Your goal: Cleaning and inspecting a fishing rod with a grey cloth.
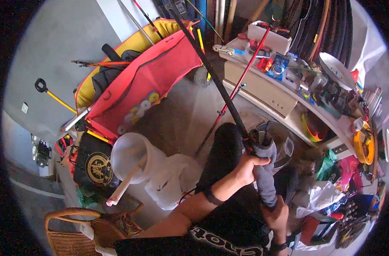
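Observation:
My left hand [248, 169] is wrapped around the upper part of a grey, soft-looking sleeve [265, 182], with the thumb lying across it. Lower down, my right hand [276, 213] grips the same sleeve near its bottom end. A long black pole [218, 83] slants from the top of the view to the sleeve's upper end, beside my left hand. Around that end there is a dark opening; how pole and sleeve join is hard to tell. Just beyond my hands stands a bucket [282, 145], partly hidden by the sleeve.
A red telescopic rod [245, 72] leans against a cluttered white cabinet [255, 86]. At left stand a red and yellow fabric cart [156, 70], a white bucket [127, 160] holding a stick, and a black bag [95, 163]. A wicker chair [69, 240] is near; plastic bags [322, 195] lie right.

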Available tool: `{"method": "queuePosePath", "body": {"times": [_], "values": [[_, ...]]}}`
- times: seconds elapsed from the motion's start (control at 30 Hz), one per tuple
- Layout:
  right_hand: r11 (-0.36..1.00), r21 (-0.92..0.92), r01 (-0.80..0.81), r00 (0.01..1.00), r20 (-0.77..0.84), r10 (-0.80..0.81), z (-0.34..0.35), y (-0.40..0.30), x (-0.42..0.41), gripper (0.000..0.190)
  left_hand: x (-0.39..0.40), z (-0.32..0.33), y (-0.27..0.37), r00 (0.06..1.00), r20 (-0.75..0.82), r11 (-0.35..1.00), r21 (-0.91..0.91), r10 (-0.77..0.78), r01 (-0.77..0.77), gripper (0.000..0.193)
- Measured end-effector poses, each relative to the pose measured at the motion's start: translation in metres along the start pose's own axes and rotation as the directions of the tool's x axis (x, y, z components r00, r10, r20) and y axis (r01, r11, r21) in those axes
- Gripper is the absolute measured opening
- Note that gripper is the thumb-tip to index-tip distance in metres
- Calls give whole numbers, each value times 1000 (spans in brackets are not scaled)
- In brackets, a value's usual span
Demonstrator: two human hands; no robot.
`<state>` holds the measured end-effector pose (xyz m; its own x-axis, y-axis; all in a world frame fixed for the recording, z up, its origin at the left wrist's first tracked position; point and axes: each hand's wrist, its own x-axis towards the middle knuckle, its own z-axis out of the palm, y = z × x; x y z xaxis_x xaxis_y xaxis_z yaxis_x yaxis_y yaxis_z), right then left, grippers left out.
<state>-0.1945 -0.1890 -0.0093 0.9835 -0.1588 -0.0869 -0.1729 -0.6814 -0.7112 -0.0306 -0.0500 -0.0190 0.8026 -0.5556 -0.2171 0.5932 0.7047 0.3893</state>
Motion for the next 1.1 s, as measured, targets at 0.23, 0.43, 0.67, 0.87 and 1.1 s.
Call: {"method": "queuePosePath", "body": {"times": [0.23,0.43,0.67,0.87,1.1], "values": [[998,31,-54,998,-40,55,-3,17,-21,43,-8,15,-10,1000,5,999,46,-25,24,40],[977,-95,-193,979,43,198,-16,8,-17,39,-9,6,-25,981,10,981,-21,-194,194,41],[972,131,194,981,-35,-191,-16,-1,20,51,-13,20,-44,981,55,979,96,-188,182,51],[969,204,136,989,23,-144,-10,-11,26,49,-12,10,-35,989,38,978,157,-143,135,49],[986,159,53,996,57,-63,-9,-16,20,45,-10,-3,-33,979,11,977,-69,-202,202,49]]}}
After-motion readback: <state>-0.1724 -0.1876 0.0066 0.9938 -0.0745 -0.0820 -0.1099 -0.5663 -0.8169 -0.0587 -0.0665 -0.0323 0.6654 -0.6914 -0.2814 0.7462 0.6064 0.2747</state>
